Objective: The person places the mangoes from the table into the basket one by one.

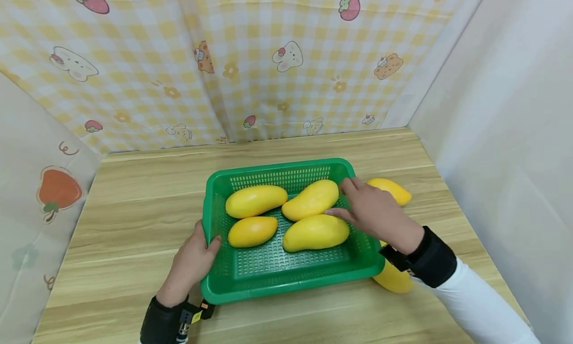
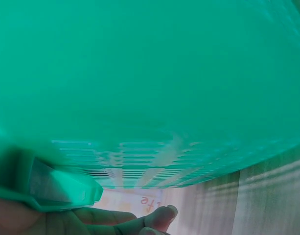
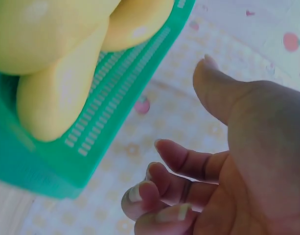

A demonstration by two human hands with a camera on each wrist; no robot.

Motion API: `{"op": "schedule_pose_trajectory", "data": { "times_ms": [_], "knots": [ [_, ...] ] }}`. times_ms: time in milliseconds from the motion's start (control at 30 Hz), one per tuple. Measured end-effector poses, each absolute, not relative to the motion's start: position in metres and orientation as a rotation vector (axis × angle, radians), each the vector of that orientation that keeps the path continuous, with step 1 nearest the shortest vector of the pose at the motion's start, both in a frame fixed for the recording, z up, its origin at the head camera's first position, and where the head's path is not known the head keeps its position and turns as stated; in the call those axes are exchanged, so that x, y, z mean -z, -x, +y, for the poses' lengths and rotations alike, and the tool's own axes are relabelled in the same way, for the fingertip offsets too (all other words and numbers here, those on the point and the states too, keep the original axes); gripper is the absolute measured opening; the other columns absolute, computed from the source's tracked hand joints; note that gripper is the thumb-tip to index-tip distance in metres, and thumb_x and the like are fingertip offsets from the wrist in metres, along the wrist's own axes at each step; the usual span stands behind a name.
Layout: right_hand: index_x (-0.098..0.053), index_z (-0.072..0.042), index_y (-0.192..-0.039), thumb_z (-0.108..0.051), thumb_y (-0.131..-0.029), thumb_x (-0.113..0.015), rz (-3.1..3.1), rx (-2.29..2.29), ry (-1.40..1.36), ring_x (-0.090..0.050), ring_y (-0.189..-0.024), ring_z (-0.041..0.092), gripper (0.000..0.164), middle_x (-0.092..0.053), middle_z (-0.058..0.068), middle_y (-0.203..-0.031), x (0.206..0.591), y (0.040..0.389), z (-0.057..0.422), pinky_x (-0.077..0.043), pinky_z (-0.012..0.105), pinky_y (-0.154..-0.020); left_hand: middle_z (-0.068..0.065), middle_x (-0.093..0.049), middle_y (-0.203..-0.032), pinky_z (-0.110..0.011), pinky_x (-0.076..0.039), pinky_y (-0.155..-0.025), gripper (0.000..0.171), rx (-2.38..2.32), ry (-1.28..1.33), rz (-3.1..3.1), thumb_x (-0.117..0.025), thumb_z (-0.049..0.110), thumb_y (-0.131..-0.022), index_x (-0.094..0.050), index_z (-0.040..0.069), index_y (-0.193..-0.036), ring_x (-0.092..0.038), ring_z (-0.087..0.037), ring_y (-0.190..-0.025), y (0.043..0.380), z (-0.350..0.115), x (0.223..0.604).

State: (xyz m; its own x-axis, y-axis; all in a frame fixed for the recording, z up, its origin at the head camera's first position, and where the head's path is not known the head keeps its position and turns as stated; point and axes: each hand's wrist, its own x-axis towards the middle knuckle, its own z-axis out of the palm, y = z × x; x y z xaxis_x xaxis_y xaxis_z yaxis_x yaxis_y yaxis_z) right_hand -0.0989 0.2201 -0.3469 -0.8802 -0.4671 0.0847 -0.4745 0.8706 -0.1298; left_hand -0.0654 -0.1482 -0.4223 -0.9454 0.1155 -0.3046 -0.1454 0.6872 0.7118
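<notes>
A green plastic basket point(image 1: 277, 287) stands on the wooden table with several yellow mangoes point(image 1: 315, 232) inside. My left hand point(image 1: 192, 259) grips its left rim, thumb over the edge and fingers outside. In the left wrist view the basket's green side point(image 2: 154, 73) fills most of the picture, with fingers point(image 2: 125, 220) below its handle. Over the basket's right end is my right hand point(image 1: 373, 210), close to two mangoes in the head view. In the right wrist view that hand point(image 3: 233, 161) has its thumb apart from loosely bent fingers, and nothing lies between them.
Right of the basket, a mango point(image 1: 390, 190) lies behind my right hand and another mango point(image 1: 394, 277) lies partly under my wrist. A checked cloth point(image 1: 250, 60) hangs at the table's back edge, and pale cloth walls point(image 1: 501, 135) flank the wooden table point(image 1: 139, 210).
</notes>
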Motion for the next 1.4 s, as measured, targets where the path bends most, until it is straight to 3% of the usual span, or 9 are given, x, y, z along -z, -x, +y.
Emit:
{"op": "schedule_pose_trajectory", "data": {
  "times_ms": [133, 367, 600, 767, 933, 1400],
  "knots": [
    [-0.052, -0.002, -0.099, -0.041, -0.088, -0.067, -2.969, -0.252, -0.704, -0.042, -0.052, 0.011, 0.043, -0.049, 0.006, -0.081, 0.349, 0.100, 0.235, -0.033, 0.023, -0.041, -0.030, -0.054, -0.118, -0.037, -0.053, -0.059, 0.062, -1.130, 0.035, 2.571, -0.047, 0.017, -0.100, -0.013, -0.009, -0.145, -0.064, -0.026, -0.079, 0.064, -0.149, 0.423],
    [-0.054, 0.001, -0.094, -0.023, -0.086, -0.072, -2.878, -0.196, -0.685, -0.044, -0.055, 0.015, 0.031, -0.046, 0.006, -0.075, 0.355, 0.103, 0.260, -0.038, 0.026, -0.045, -0.030, -0.055, -0.115, -0.037, -0.053, -0.057, 0.062, -1.158, 0.026, 2.559, -0.047, 0.017, -0.100, -0.013, -0.010, -0.144, -0.064, -0.026, -0.077, 0.064, -0.147, 0.424],
    [-0.055, 0.004, -0.101, -0.011, -0.087, -0.069, -2.946, -0.248, -0.577, -0.045, -0.056, 0.020, 0.025, -0.052, 0.012, -0.080, 0.358, 0.109, 0.282, -0.039, 0.030, -0.044, -0.032, -0.052, -0.120, -0.039, -0.054, -0.060, 0.062, -1.145, 0.018, 2.576, -0.047, 0.016, -0.100, -0.013, -0.011, -0.144, -0.064, -0.028, -0.081, 0.063, -0.147, 0.424],
    [-0.057, 0.003, -0.104, -0.003, -0.084, -0.071, -2.979, -0.228, -0.700, -0.053, -0.071, 0.024, 0.025, -0.056, 0.013, -0.089, 0.364, 0.116, 0.292, -0.048, 0.035, -0.057, -0.032, -0.052, -0.120, -0.039, -0.055, -0.059, 0.062, -1.169, 0.031, 2.560, -0.048, 0.016, -0.100, -0.013, -0.011, -0.144, -0.064, -0.029, -0.081, 0.061, -0.147, 0.425],
    [-0.060, 0.003, -0.105, 0.000, -0.083, -0.072, -3.002, -0.202, -0.786, -0.059, -0.082, 0.028, 0.025, -0.058, 0.014, -0.096, 0.370, 0.119, 0.299, -0.052, 0.039, -0.067, -0.033, -0.051, -0.122, -0.040, -0.054, -0.060, 0.062, -1.152, 0.021, 2.570, -0.047, 0.016, -0.100, -0.013, -0.011, -0.144, -0.064, -0.029, -0.083, 0.062, -0.147, 0.424],
    [-0.060, 0.003, -0.107, -0.006, -0.082, -0.074, -3.123, -0.180, -0.782, -0.054, -0.075, 0.024, 0.029, -0.055, 0.010, -0.091, 0.376, 0.115, 0.304, -0.049, 0.038, -0.062, -0.030, -0.053, -0.118, -0.039, -0.054, -0.060, 0.060, -1.167, 0.044, 2.556, -0.046, 0.015, -0.100, -0.013, -0.009, -0.145, -0.064, -0.028, -0.081, 0.064, -0.146, 0.422]
  ]
}}
